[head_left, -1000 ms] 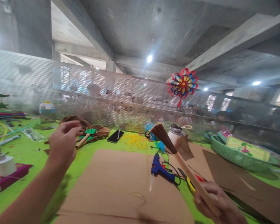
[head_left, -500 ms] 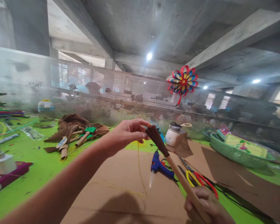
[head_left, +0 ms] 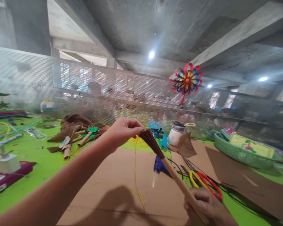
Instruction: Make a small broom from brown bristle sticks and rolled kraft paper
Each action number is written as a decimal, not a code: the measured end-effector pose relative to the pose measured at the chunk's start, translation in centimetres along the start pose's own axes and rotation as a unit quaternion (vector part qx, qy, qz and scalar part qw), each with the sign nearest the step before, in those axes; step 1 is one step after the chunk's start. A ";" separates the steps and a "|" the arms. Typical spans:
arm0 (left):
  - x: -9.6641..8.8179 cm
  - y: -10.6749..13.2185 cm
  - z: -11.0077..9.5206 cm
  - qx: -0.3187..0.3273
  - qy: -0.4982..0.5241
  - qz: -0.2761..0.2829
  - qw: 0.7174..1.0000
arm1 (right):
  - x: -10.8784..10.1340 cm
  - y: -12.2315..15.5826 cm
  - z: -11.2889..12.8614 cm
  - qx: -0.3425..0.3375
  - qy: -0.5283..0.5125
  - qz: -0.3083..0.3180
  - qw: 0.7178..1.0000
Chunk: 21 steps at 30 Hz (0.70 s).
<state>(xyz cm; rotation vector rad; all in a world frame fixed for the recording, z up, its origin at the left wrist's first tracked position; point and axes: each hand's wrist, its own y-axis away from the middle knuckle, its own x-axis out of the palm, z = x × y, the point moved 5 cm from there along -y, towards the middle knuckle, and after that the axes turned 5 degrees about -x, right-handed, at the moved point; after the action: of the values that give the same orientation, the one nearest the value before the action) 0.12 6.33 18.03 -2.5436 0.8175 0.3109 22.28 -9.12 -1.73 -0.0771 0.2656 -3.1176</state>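
Note:
My right hand (head_left: 208,205) is wrapped round a light brown stick (head_left: 176,177), perhaps a rolled paper tube, tilted up to the left. At the stick's upper end sits a bundle of dark brown pleated paper (head_left: 152,143). With thumb and fingers pinched, my left hand (head_left: 124,132) holds a thin yellow string (head_left: 135,166) at the bundle's top end. The string's tail hangs down to the cardboard sheet (head_left: 113,166). A blue glue gun (head_left: 159,165) lies behind the stick, partly hidden by it. Scissors with yellow and red handles (head_left: 206,182) rest near my right hand.
Brown pleated paper pieces with stick handles (head_left: 68,141) lie at the back left on the green table (head_left: 33,185). A purple power strip (head_left: 25,168) is on the left. A white jar (head_left: 175,135), a green basket (head_left: 238,153) and brown paper sheets (head_left: 250,179) stand or lie to the right.
Both hands have shifted slightly left, with the pleated bundle and stick between them. The stick now covers more of the glue gun. My left hand's pinch looks tighter, and the string hangs farther left.

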 end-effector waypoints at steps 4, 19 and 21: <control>-0.4 -0.2 -0.1 0.021 -0.039 -0.022 0.999 | 0.0 0.1 0.9 0.003 0.089 -0.020 0.996; 1.2 2.1 -3.3 0.063 -0.133 0.024 0.989 | 3.1 0.2 4.2 -0.143 0.390 -0.218 0.883; 1.5 2.6 -2.9 0.042 -0.058 0.040 0.997 | 3.0 0.2 4.2 -0.160 0.406 -0.232 0.869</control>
<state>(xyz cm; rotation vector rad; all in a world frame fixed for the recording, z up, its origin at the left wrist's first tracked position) 0.02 2.30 19.20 -2.3951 0.8698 0.4364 19.49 -10.08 2.51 1.3830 0.8776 -3.2925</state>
